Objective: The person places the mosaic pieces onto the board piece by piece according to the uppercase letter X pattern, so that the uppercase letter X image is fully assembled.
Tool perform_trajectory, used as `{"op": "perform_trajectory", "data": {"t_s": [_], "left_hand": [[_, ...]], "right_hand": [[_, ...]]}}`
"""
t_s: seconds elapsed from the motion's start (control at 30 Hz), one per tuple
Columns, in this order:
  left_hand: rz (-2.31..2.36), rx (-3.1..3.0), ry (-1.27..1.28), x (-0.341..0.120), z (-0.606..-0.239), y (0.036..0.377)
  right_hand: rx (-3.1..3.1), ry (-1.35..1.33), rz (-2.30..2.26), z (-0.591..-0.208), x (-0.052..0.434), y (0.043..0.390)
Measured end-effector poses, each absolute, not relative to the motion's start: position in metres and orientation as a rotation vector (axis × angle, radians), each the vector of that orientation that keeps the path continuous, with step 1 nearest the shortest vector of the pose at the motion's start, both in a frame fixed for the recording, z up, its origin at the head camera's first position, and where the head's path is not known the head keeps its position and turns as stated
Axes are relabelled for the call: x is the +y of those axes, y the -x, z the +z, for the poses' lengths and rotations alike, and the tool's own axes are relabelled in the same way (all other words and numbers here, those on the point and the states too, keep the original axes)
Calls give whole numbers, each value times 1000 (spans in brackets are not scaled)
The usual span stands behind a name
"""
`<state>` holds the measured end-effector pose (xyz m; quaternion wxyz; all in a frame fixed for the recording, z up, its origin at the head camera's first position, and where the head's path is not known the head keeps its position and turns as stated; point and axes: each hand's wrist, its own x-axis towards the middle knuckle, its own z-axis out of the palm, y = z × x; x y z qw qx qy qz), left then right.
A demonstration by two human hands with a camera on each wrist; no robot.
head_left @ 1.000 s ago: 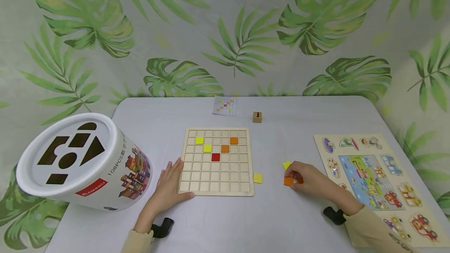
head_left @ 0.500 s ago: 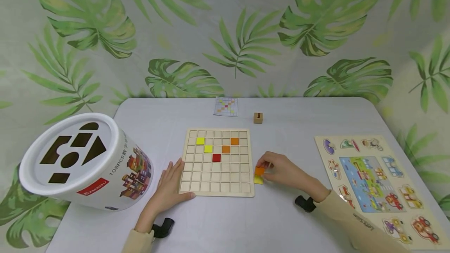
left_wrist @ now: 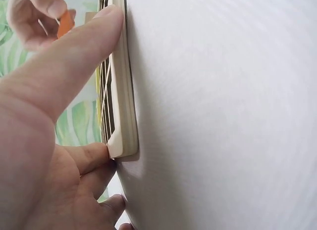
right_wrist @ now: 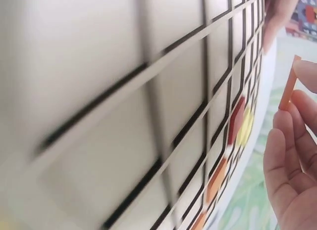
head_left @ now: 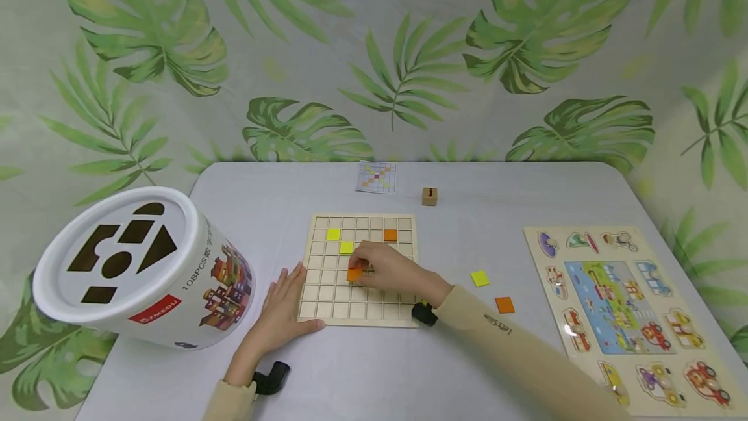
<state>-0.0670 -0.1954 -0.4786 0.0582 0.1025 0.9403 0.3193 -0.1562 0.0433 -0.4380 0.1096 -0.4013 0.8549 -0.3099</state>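
Left hand lies flat at the near left corner of the grid board, fingers straight, thumb along the board's left edge and the other fingertips at its corner, steadying it and gripping nothing. Right hand is over the middle of the board, fingers curled and pinching an orange tile; the right wrist view shows this tile held on edge, apart from the board, so it does not appear seated in a cell yet. Just beyond the right fingers sits a yellow tile, and farther up the board a second yellow tile and a placed orange tile; whether more tiles lie under the hand cannot be told from the head view, though the wrist view shows a red and further orange cells. Judged from this, the pattern is partly laid: a few cells filled, most of the grid bare. Well to the right of the right hand, loose on the surface, wait a spare yellow tile and a spare orange tile. Far beyond the fingers, a small pattern card and a wooden cube. Left of the left hand, a white bucket; at far right, a picture puzzle.
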Motion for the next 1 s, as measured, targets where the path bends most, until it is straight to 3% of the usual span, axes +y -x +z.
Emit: {"op": "perform_trajectory", "data": {"t_s": [0.53, 0.7, 1.0], "left_hand": [[994, 2854, -335, -196, -480, 66], [986, 2857, -336, -194, -481, 68], [998, 2860, -305, -195, -480, 67]], "right_hand": [[2576, 1116, -672, -444, 11, 158], [2521, 1017, -880, -435, 38, 159], [2542, 974, -1033, -432, 129, 156]]}}
